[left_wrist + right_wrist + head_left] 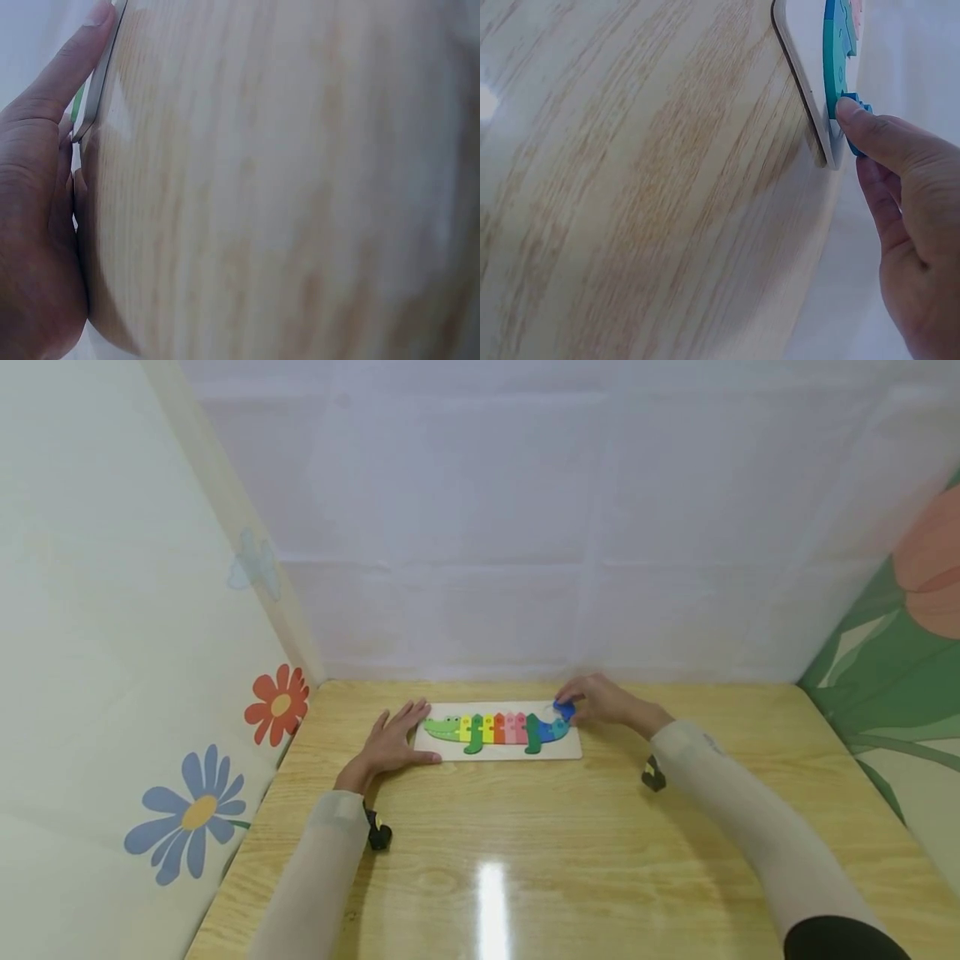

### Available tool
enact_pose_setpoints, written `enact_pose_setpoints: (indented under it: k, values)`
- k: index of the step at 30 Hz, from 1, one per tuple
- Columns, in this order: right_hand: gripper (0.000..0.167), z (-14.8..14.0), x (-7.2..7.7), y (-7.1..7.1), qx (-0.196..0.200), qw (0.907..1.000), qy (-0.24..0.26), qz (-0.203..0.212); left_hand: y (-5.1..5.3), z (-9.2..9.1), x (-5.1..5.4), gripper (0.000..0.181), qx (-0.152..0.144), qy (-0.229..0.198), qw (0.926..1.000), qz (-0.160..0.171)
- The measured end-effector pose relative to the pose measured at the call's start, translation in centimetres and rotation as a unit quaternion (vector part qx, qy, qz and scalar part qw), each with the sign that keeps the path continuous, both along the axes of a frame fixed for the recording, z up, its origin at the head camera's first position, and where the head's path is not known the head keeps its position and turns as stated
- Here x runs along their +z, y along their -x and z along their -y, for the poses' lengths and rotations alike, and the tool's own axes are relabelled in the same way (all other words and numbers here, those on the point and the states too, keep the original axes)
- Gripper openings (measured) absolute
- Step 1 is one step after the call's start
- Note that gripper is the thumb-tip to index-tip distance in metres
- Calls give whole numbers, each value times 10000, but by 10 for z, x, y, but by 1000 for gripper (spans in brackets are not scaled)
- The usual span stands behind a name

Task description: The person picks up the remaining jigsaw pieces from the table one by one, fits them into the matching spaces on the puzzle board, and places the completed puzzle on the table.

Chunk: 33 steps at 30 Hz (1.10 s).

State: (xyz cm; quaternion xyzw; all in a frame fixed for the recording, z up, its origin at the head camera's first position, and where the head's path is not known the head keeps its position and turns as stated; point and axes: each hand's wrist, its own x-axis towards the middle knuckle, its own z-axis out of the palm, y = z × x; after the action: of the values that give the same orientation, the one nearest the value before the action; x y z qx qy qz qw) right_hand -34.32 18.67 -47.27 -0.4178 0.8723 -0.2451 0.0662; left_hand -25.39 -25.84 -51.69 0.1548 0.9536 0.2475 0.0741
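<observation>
A white puzzle board [510,754] lies near the back of the table, bearing a crocodile puzzle [498,729] of several coloured pieces, green at the head and blue at the tail. My right hand [603,700] pinches a blue puzzle piece [565,709] between thumb and fingers at the board's right end. The right wrist view shows this blue piece [859,146] close beside the teal tail piece [834,71]. At the board's left end rests my left hand [393,741], fingers spread, its thumb along the front edge. In the left wrist view, that hand [34,187] touches the board's edge.
The wooden table [570,843] stretches in front of the board. Behind it hangs a pale cloth [480,527]; a flower-printed panel [112,660] stands at the left and another printed panel [915,652] at the right.
</observation>
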Motion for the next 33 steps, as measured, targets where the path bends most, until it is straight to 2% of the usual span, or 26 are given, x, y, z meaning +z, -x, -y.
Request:
enact_pose_setpoints:
  k: [10, 27, 33]
  values:
    - [38, 2, 2, -1, -97, 9998, -32, 170, -1, -2, 1, 114, -61, -92, 9999, -14]
    - [33, 4, 3, -3, 4, 9997, -65, 226, -4, -2, 1, 113, -63, -109, 9999, 28]
    - [33, 1, -1, -3, 21, 9996, 24, 274, -4, -3, 1, 113, -83, -125, 9999, 25]
